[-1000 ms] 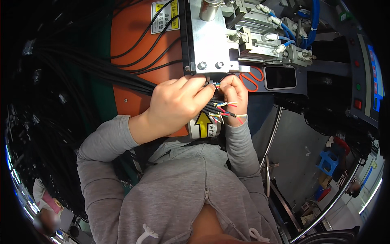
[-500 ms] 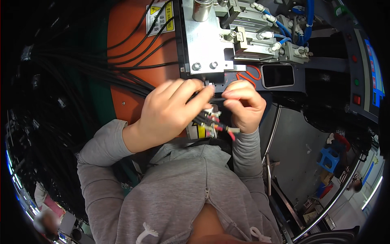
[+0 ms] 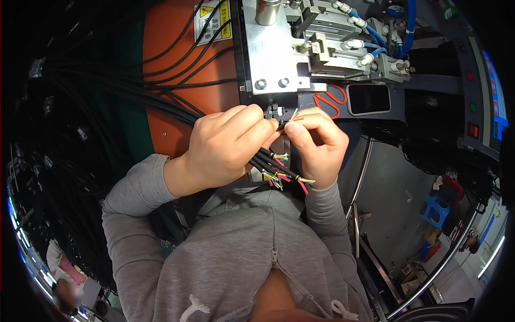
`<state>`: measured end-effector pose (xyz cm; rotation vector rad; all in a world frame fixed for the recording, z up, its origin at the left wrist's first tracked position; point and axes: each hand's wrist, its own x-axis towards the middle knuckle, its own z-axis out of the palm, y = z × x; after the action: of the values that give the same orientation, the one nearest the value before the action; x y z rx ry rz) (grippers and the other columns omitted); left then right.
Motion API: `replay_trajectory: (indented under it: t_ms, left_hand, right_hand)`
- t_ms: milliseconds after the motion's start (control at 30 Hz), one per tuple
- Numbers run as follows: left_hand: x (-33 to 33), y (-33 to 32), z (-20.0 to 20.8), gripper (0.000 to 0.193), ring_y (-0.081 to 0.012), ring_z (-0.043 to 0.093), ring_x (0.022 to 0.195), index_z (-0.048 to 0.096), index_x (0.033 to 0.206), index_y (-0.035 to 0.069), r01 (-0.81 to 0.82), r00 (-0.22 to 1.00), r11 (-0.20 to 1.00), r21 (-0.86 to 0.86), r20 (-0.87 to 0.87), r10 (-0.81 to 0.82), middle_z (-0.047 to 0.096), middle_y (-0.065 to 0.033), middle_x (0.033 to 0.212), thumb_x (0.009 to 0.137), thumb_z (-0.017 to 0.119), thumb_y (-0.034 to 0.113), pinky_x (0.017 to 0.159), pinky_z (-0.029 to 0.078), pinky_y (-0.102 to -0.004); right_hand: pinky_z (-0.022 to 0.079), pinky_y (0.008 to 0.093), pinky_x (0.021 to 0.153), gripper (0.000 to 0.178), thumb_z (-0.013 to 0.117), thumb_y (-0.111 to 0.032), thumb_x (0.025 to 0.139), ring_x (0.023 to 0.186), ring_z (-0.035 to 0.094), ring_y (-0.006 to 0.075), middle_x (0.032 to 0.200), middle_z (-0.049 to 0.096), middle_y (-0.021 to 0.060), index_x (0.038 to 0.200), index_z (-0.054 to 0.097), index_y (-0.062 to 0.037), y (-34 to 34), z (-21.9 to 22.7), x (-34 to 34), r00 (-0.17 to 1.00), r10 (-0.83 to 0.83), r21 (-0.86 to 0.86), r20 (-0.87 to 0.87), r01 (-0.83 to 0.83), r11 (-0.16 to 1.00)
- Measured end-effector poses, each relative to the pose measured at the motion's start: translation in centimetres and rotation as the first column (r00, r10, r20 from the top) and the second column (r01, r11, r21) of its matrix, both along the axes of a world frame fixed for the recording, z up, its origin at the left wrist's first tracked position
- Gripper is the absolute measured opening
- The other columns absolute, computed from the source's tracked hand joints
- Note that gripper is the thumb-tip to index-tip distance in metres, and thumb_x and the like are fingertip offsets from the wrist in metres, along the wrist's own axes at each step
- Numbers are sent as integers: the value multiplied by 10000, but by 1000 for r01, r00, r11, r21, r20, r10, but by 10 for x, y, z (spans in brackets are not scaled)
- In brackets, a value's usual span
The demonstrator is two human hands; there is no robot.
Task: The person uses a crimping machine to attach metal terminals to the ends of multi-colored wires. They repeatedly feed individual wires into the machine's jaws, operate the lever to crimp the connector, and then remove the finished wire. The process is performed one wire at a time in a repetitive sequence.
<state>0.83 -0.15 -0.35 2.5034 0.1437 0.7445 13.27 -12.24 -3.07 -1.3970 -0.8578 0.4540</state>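
Observation:
My left hand [image 3: 228, 140] is closed round a bundle of black braided cables [image 3: 263, 158]. Below its fingers, several cable ends fan out into stripped thin wires [image 3: 278, 178] in red, yellow, white and blue. My right hand [image 3: 322, 144] is in a pinch at the end of one cable, and light thin wires [image 3: 294, 115] stick up past the thumb and forefinger. Both sets of fingertips nearly meet just in front of a small black fixture [image 3: 275, 111] under the metal plate. How the left fingers hold that single cable is partly hidden.
A metal plate [image 3: 270, 53] with bolts rises beyond my hands, beside pneumatic cylinders [image 3: 340, 56] with blue hoses [image 3: 409, 32]. Right of it lie an orange-red loop [image 3: 337, 102] and a phone [image 3: 369, 100]. Black cables [image 3: 161, 107] cross the orange surface [image 3: 161, 129] at left.
My right hand has shifted slightly left and closer to my left fingertips. Thin wires now show upright at its pinch, and the hanging cable ends have dropped a little.

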Motion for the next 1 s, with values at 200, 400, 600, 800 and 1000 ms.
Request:
replay_trajectory:
  t_ms: [200, 400, 600, 800, 1000]
  left_hand:
    - [-1, 0, -1, 166, -212, 541, 567, 620, 836, -12, -1, 998, 999, 41, -56, 3, 509, -76, 701, 709, 716, 36, 472, 426, -314]
    - [0, 0, 1, 135, -157, 488, 563, 630, 845, 19, 19, 995, 973, 231, -101, 5, 500, -32, 712, 725, 681, 53, 450, 393, -271]
    - [1, -3, -7, 258, -123, 482, 589, 680, 952, 58, -4, 1000, 969, 247, -24, 10, 489, -6, 716, 695, 663, 65, 450, 387, -253]
    - [3, -9, -7, 342, -114, 480, 586, 690, 1040, 70, -43, 983, 949, 314, -154, 96, 442, -2, 694, 700, 645, 65, 451, 395, -240]
    - [1, -16, -7, 351, -111, 477, 583, 692, 1063, 86, -117, 956, 931, 346, -216, 200, 388, -11, 676, 717, 651, 36, 449, 408, -238]
  right_hand:
    - [472, 272, 604, 163, 775, 23, 687, 695, 609, 176, 756, 650, 82, 807, 669, -4, 3, -2, -6, 973, -159, 61, 168, 151, 987]
    - [451, 269, 591, 138, 743, -14, 734, 636, 557, 169, 727, 592, 74, 769, 610, -4, -4, 11, 13, 940, 97, -215, 326, -26, 976]
    - [456, 241, 618, 89, 686, -4, 787, 681, 571, 109, 752, 579, 61, 814, 610, 36, -12, 1, 26, 918, 181, -153, -353, -248, 957]
    - [454, 342, 605, 31, 655, -6, 771, 668, 571, 264, 727, 600, 106, 785, 627, -6, 5, -13, 14, 933, -6, -248, 359, 101, 963]
    - [438, 343, 598, 58, 643, -5, 755, 662, 535, 261, 706, 571, 97, 732, 591, -14, 7, -13, 9, 892, 10, -232, 452, 107, 967]
